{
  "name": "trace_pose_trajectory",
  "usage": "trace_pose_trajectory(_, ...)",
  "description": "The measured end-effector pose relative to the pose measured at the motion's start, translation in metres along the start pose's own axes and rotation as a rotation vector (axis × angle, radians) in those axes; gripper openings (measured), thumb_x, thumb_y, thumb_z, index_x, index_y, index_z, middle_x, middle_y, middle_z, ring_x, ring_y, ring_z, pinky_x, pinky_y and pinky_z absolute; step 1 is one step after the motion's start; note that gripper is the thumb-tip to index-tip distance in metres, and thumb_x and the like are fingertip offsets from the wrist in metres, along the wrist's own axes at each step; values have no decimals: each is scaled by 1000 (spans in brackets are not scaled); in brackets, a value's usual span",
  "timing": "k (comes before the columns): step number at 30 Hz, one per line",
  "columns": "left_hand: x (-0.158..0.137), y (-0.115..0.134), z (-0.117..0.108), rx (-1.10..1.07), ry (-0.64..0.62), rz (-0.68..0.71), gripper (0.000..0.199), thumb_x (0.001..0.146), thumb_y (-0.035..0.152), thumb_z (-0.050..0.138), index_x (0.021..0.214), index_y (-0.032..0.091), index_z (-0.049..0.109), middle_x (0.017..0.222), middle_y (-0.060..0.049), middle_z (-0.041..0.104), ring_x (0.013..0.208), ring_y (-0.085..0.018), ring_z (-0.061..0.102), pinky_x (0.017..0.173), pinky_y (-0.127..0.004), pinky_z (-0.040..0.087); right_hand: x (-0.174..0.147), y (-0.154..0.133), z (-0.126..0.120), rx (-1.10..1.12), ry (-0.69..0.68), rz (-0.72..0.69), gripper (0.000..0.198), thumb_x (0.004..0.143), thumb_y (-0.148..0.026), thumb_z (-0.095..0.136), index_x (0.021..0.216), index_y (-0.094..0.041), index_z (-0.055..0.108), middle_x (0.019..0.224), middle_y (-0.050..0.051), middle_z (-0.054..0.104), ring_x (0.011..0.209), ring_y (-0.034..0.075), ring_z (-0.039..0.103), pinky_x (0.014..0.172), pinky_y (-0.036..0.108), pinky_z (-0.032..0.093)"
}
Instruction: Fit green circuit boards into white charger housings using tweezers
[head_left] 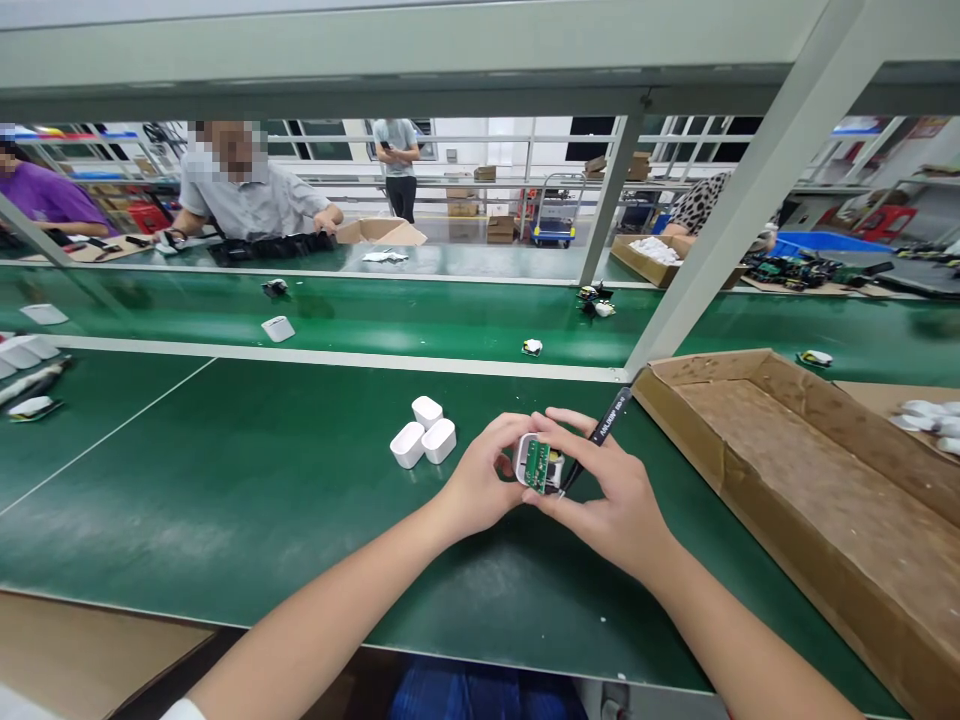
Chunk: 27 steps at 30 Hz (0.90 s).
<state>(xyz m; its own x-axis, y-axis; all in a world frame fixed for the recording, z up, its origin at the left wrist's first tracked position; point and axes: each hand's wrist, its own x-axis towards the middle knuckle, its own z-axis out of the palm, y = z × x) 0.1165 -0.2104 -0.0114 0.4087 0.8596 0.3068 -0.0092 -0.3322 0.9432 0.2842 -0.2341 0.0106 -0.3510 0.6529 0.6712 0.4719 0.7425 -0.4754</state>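
It was a green bench mat in a busy workshop, with a conveyor belt running across beyond it and other people at benches on the far side. A flat cardboard tray sat to the right; it looked bare inside. Three white shells were clustered left of the hands. The left hand gripped a white casing with a green circuit board near centre, and the right hand pinched black tweezers touching it.
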Motion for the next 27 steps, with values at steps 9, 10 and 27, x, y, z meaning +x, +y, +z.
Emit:
trace_pose_trajectory(9,-2,2,2,6,-42,58,44,66,10,71,106,23,60,108,-5,50,97,-20,52,81,-30,48,0,1,1,-21,-18,-39,45,77,-22,69,120,-26,54,121,7,64,124,28,49,96,47,49)
trace_pose_trajectory(10,-2,2,2,0,-41,62,45,65,9,71,106,22,60,108,-5,50,96,-20,52,80,-30,48,0,2,1,-21,-19,-43,45,78,-22,69,120,-26,54,120,7,64,124,28,49,96,47,49)
trace_pose_trajectory(27,-7,10,3,195,30,305,42,68,7,67,106,21,59,106,-7,54,97,-21,55,74,-30,51,-2,-3,1,-181,43,-248,38,79,-22,68,114,-22,53,110,10,69,121,29,52,105,53,35)
